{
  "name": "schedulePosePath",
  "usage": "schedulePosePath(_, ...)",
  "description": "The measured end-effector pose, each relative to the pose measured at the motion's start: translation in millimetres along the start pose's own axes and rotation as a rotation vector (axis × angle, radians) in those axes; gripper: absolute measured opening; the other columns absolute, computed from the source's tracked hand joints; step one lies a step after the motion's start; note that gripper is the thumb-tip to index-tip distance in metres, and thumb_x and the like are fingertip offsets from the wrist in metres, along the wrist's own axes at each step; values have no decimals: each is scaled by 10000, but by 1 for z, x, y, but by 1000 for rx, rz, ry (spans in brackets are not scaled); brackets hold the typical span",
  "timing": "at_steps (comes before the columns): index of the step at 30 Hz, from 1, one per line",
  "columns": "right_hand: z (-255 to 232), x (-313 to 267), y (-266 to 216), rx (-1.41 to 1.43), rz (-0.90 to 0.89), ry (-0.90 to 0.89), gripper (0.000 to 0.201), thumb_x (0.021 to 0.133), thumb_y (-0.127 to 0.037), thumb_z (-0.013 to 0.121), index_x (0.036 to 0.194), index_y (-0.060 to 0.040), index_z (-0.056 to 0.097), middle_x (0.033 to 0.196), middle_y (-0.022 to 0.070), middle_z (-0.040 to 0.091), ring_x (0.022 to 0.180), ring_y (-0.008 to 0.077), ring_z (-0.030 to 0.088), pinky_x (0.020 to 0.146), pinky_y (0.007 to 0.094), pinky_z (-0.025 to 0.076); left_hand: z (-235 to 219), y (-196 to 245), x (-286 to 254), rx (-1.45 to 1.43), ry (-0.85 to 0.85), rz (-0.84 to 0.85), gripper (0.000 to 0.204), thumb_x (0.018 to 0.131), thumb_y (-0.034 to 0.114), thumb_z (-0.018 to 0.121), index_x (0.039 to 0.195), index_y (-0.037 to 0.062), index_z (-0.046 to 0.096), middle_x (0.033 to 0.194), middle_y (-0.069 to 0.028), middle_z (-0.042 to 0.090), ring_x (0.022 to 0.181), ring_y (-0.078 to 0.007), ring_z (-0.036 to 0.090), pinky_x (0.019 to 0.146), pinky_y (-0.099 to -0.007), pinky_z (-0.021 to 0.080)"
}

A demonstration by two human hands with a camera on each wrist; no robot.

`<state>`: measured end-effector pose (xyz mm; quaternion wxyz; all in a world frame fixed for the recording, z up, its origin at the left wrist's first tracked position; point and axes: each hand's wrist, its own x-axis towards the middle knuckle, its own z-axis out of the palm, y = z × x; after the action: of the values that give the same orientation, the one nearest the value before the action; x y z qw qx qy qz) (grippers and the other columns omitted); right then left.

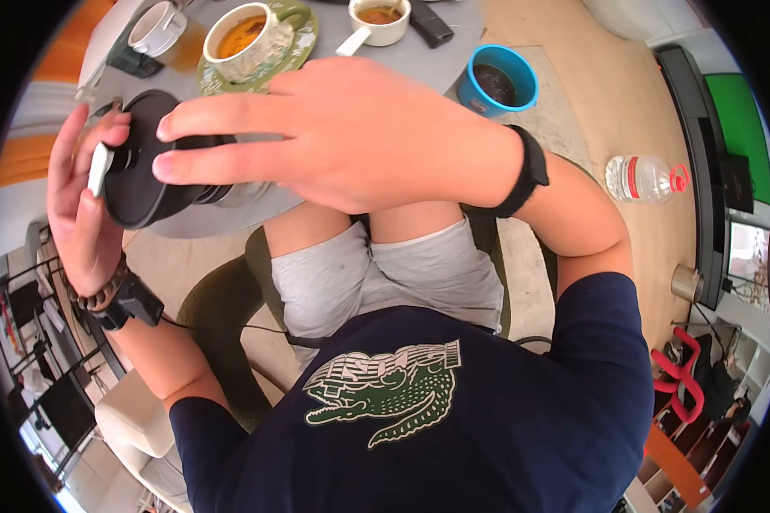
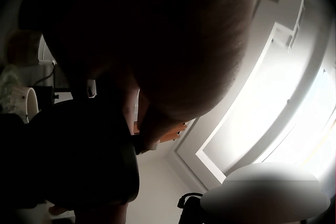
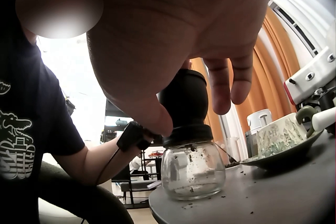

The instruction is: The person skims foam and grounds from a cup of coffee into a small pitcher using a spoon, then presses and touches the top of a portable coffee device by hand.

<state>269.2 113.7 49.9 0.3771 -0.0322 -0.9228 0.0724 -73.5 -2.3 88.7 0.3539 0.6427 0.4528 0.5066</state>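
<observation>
A hand coffee grinder (image 1: 141, 167) with a wide black top and a glass jar (image 3: 191, 174) is tilted toward me in the head view. In the right wrist view its jar stands at the edge of the grey table, with dark specks inside the glass. My left hand (image 1: 85, 244) pinches a short pale metal piece (image 1: 100, 169) at the black top. My right hand (image 1: 359, 137) holds the black body from the other side, thumb at its neck in the right wrist view, two fingers stretched past it. The left wrist view is very dark and shows the grinder as a silhouette.
A patterned cup (image 1: 261, 58) of amber liquid sits on a green saucer (image 1: 304, 56). Around it are a white mug (image 1: 156, 30), a small white handled pot (image 1: 385, 32) and a blue cup (image 1: 477, 94) with dark contents. Dark specks dot the grey table (image 3: 262, 198).
</observation>
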Motion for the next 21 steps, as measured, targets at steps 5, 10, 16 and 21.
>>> schedulePosePath(5,-6,3,3,20,22,-67,815,840,-4,753,1561,-367,640,1551,-136,620,717,205,642,642,360,562,13,9,9,85,21,71,844,1015,344,824,1662,-70,473,1446,-173,705,1432,-306,616,1284,-471,397)
schedulePosePath(10,-3,2,0,75,16,-33,811,820,-7,757,1555,-330,652,1524,-109,637,729,219,656,633,369,549,52,20,12,137,143,83,584,984,142,847,1505,-26,643,1265,-76,705,1239,-192,646,1159,-358,457)
schedulePosePath(16,-5,5,0,108,4,-28,804,821,-7,759,1562,-300,649,1513,-65,641,753,244,686,646,376,558,90,32,13,22,428,-23,380,992,-5,813,1358,9,713,1156,0,671,1082,-101,626,997,-259,462)
schedulePosePath(21,-8,7,-6,135,27,-36,804,828,7,751,1571,-278,633,1519,-23,641,798,250,707,692,392,578,61,18,11,185,276,42,562,1057,231,640,1545,-44,595,1338,-98,629,1271,-210,584,1172,-349,418)
